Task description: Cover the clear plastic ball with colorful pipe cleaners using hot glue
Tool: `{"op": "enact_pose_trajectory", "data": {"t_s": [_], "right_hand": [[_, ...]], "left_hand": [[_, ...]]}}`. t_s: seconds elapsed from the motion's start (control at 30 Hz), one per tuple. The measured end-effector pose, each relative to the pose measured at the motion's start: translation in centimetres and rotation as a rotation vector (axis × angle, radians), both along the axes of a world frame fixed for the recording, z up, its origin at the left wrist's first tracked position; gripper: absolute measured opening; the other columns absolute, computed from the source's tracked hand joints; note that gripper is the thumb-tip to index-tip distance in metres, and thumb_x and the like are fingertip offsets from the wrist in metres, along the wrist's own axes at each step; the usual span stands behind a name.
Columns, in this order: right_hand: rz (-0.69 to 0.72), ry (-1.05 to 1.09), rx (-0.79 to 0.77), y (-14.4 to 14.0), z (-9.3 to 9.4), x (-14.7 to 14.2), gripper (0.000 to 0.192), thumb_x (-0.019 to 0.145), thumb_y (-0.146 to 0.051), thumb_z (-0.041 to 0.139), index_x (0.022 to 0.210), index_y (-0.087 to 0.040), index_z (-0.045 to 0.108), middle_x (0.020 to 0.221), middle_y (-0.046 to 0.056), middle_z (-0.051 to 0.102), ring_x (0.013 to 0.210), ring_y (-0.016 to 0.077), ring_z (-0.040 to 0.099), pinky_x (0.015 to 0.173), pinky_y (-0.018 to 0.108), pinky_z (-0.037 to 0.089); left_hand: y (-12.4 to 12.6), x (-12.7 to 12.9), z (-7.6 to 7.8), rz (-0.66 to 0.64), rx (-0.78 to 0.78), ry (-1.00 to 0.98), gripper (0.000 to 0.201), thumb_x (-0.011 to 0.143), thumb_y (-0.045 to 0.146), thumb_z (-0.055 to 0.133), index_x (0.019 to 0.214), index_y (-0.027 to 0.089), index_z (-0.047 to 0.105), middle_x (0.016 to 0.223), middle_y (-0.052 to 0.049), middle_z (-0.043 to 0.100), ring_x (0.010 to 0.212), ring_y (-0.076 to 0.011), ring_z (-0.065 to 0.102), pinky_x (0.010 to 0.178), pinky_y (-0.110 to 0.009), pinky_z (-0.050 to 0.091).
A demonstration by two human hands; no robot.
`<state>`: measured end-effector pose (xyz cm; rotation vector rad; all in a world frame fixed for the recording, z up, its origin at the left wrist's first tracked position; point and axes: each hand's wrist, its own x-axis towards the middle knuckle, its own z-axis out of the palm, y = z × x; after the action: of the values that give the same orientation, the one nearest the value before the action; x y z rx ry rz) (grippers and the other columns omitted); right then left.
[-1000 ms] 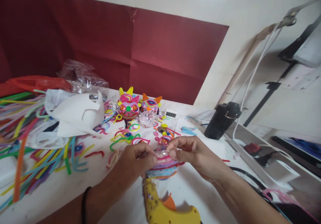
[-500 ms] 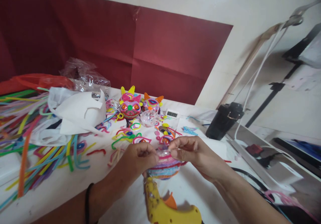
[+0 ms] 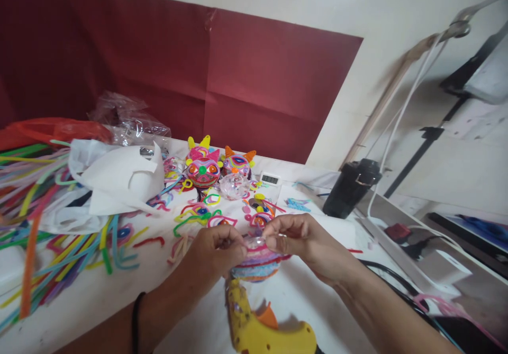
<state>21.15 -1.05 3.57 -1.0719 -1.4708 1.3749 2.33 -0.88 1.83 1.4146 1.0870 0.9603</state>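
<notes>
From where I stood, a person's two hands met over a striped ball (image 3: 257,270) at the middle of a white table (image 3: 317,297); whether it rested there or was lifted slightly, I could not tell. The left hand (image 3: 216,252) pinched its clear top from the left and the right hand (image 3: 305,244) from the right, thumb and fingers closed; any strip caught between them was too small to make out. The opposed pinches seemed meant to steady the curve. A yellow glue gun (image 3: 273,338) rested on the ball's near side, front end toward it, probably for a quick reach. Pipe cleaners (image 3: 73,261) crowded the left edge, partly under a white cutout (image 3: 123,179), and decorated heads (image 3: 203,173) stood near the far edge, perhaps to spare them from knocks. Curled pieces (image 3: 200,214) hemmed in the hands' far side. Open white surface spread right of the gun, beneath the right forearm, toward a black cable (image 3: 391,273) by the right edge. A black bottle (image 3: 351,190) stood near the far right corner.
</notes>
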Motion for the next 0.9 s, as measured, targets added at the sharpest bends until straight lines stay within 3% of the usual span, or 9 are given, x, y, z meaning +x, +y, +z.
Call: {"op": "enact_pose_trajectory", "data": {"t_s": [0.2, 0.37, 0.9], "right_hand": [[0.008, -0.021, 0.02, 0.03, -0.01, 0.07, 0.015, 0.067, -0.027, 0.078, 0.071, -0.014, 0.071, 0.06, -0.003, 0.061, 0.055, 0.0068, 0.046, 0.055, 0.021, 0.033], [0.006, -0.025, 0.006, -0.12, -0.15, -0.03, 0.018, 0.065, -0.028, 0.078, 0.07, -0.013, 0.07, 0.06, -0.002, 0.061, 0.055, 0.0071, 0.047, 0.055, 0.021, 0.033], [0.008, -0.057, 0.019, -0.21, -0.07, -0.19, 0.011, 0.067, -0.022, 0.075, 0.069, -0.013, 0.069, 0.058, -0.003, 0.06, 0.055, 0.0069, 0.046, 0.054, 0.02, 0.033]], "left_hand": [[0.2, -0.23, -0.65, -0.062, 0.008, -0.038, 0.015, 0.059, 0.032, 0.057, 0.059, 0.017, 0.057, 0.05, 0.005, 0.049, 0.045, -0.0102, 0.043, 0.045, -0.022, 0.034], [0.25, -0.09, -0.49, -0.012, 0.054, 0.081, 0.013, 0.059, 0.03, 0.057, 0.053, 0.018, 0.055, 0.043, 0.007, 0.045, 0.042, -0.009, 0.04, 0.045, -0.023, 0.028], [0.29, -0.12, -0.46, 0.007, 0.049, 0.085, 0.014, 0.059, 0.03, 0.056, 0.052, 0.018, 0.055, 0.045, 0.007, 0.044, 0.043, -0.0096, 0.039, 0.045, -0.023, 0.028]]}}
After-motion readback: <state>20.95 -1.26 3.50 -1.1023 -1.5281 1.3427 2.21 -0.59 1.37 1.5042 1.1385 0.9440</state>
